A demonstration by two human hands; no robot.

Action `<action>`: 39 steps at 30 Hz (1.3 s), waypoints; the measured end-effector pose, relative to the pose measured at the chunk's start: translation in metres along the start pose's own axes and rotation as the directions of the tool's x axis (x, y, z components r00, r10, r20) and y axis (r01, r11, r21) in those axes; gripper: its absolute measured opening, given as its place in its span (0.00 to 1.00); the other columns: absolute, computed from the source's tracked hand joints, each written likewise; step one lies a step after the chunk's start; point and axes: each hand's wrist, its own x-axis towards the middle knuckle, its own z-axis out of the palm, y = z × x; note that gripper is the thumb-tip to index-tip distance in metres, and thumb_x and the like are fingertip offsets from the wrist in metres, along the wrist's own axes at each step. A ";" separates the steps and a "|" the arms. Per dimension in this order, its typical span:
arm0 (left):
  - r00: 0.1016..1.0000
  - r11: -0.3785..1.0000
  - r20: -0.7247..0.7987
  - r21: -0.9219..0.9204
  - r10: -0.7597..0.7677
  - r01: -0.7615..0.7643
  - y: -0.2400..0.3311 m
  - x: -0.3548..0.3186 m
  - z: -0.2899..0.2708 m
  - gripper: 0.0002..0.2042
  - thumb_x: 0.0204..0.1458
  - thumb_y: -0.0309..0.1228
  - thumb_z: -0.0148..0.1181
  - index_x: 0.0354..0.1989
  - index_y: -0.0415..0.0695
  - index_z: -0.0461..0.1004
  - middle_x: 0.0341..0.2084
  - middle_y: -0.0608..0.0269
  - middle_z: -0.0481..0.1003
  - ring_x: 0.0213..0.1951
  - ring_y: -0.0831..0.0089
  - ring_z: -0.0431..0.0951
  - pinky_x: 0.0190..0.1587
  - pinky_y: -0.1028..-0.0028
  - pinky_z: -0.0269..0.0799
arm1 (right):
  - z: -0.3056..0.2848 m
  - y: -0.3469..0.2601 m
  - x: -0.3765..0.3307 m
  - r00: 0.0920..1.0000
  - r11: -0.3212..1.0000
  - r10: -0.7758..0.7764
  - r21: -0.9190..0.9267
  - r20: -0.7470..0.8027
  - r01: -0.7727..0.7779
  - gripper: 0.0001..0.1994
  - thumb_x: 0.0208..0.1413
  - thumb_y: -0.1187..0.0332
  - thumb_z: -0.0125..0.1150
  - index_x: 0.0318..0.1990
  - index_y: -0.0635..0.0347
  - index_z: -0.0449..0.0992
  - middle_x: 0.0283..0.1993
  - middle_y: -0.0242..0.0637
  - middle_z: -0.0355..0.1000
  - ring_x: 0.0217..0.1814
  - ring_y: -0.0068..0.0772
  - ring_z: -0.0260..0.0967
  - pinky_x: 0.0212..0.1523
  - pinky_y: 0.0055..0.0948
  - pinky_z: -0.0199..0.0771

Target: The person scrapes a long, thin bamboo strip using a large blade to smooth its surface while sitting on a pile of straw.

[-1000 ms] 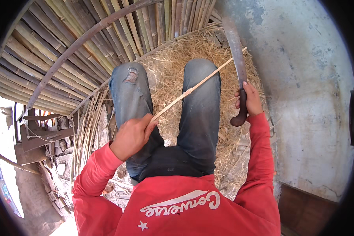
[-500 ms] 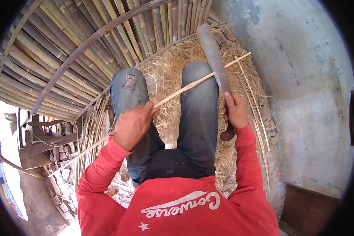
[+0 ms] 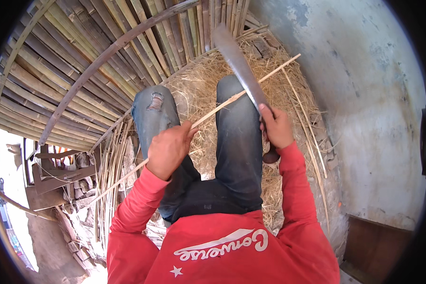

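pale and slender, a split wooden strip point(image 3: 218, 109) slants across the right knee in faded blue denim point(image 3: 232, 86). left of that knee, the person's bare left hand point(image 3: 169, 147) is clamped on the strip; right of it, the bare right hand point(image 3: 276, 128) wraps the handle of a long grey metal machete point(image 3: 240, 65), its blade crossing the strip beside the knee, contact unclear. dry golden straw point(image 3: 199, 90) surrounds the knee.

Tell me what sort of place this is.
Probably a rough, makeshift work corner, perhaps a yard or shed; I can't tell which. A panel of bamboo slats fills the upper left, a weathered pale wall stands at right, and straw-like shavings litter the ground.
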 end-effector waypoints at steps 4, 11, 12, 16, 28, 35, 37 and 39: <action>1.000 0.999 -0.006 -0.041 0.000 0.000 0.004 0.001 0.003 0.13 0.68 0.42 0.58 0.38 0.45 0.71 0.23 0.47 0.77 0.30 0.41 0.80 0.32 0.46 0.73 | -0.015 -0.002 0.021 0.974 0.988 0.102 0.135 -0.203 -0.075 0.24 0.73 0.50 0.59 0.31 0.63 0.75 0.19 0.32 0.69 0.12 0.23 0.64 0.14 0.27 0.62; 1.000 0.999 0.014 -0.045 -0.010 0.010 0.004 0.011 0.008 0.14 0.69 0.42 0.58 0.37 0.44 0.72 0.23 0.45 0.77 0.30 0.40 0.79 0.33 0.45 0.72 | -0.008 0.002 0.002 0.993 0.989 0.115 0.087 0.037 -0.118 0.24 0.73 0.48 0.58 0.32 0.61 0.75 0.20 0.32 0.69 0.13 0.23 0.64 0.14 0.27 0.62; 1.000 0.998 0.016 -0.066 0.006 -0.005 0.003 0.012 0.011 0.14 0.69 0.42 0.58 0.37 0.43 0.72 0.23 0.44 0.76 0.30 0.39 0.79 0.33 0.44 0.72 | -0.012 0.005 0.007 0.996 0.991 0.079 0.112 -0.044 -0.074 0.24 0.72 0.48 0.58 0.33 0.61 0.75 0.20 0.31 0.69 0.13 0.23 0.64 0.14 0.28 0.62; 0.997 0.983 0.062 -0.179 0.042 -0.031 0.004 0.019 0.015 0.15 0.69 0.42 0.58 0.36 0.42 0.74 0.24 0.42 0.76 0.31 0.38 0.79 0.32 0.44 0.70 | -0.009 -0.003 0.001 0.979 0.970 0.205 0.133 0.013 -0.205 0.24 0.72 0.47 0.59 0.33 0.61 0.74 0.20 0.30 0.69 0.13 0.22 0.63 0.13 0.27 0.61; 0.959 0.997 -0.271 0.046 0.078 -0.069 -0.036 -0.051 -0.042 0.40 0.51 0.41 0.76 0.71 0.40 0.67 0.63 0.40 0.70 0.61 0.39 0.72 0.65 0.51 0.68 | -0.007 -0.003 -0.017 0.974 0.965 0.191 0.160 0.120 -0.209 0.24 0.72 0.47 0.59 0.32 0.60 0.74 0.20 0.29 0.69 0.13 0.20 0.62 0.13 0.26 0.61; 0.977 0.992 -0.175 0.008 -0.124 0.128 -0.158 -0.197 -0.033 0.32 0.53 0.41 0.75 0.64 0.40 0.74 0.45 0.45 0.79 0.44 0.49 0.81 0.46 0.55 0.77 | -0.001 -0.003 -0.021 0.978 0.968 0.182 0.157 0.101 -0.197 0.24 0.72 0.47 0.59 0.32 0.60 0.74 0.21 0.29 0.69 0.13 0.20 0.63 0.13 0.25 0.62; 0.976 0.974 -0.154 0.142 -0.155 0.177 -0.182 -0.220 -0.022 0.13 0.57 0.35 0.71 0.46 0.41 0.80 0.27 0.53 0.79 0.26 0.56 0.80 0.29 0.59 0.74 | -0.002 0.000 -0.017 0.977 0.969 0.185 0.146 0.109 -0.200 0.24 0.72 0.47 0.60 0.32 0.60 0.74 0.21 0.29 0.69 0.13 0.20 0.63 0.13 0.25 0.62; 0.980 0.976 -0.169 0.172 -0.104 0.133 -0.187 -0.218 -0.018 0.08 0.58 0.33 0.70 0.38 0.42 0.78 0.23 0.55 0.76 0.21 0.57 0.77 0.25 0.60 0.71 | -0.007 -0.001 -0.011 0.976 0.970 0.186 0.137 0.115 -0.201 0.24 0.72 0.47 0.60 0.32 0.60 0.75 0.21 0.29 0.69 0.13 0.20 0.63 0.13 0.25 0.62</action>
